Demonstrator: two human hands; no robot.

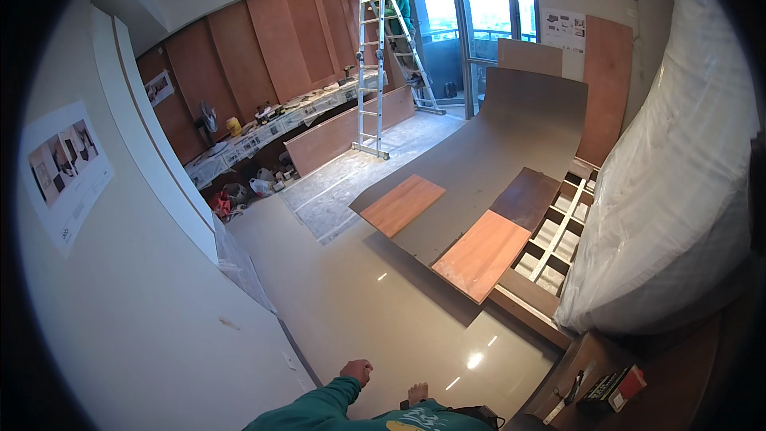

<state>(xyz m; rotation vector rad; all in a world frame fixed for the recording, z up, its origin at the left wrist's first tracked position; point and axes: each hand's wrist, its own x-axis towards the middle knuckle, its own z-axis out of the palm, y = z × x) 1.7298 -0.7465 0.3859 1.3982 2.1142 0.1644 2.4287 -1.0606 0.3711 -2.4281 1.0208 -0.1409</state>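
My left hand (357, 372) hangs low in front of me at the end of a green sleeve (315, 405). Its fingers are curled in, and nothing shows in them. It is nearest to the white wall on the left and touches nothing. Below it is the glossy tile floor (391, 335), with my bare foot (417, 393) beside it. My right hand is out of the picture.
Wood panels (483, 255) lie on a large curved grey sheet (511, 136) and a wooden frame (558, 239) at right. Plastic-wrapped bulk (662, 191) stands beyond. A person (399, 12) is on a stepladder (371, 72). A cluttered workbench (271, 132) lines the far-left wall.
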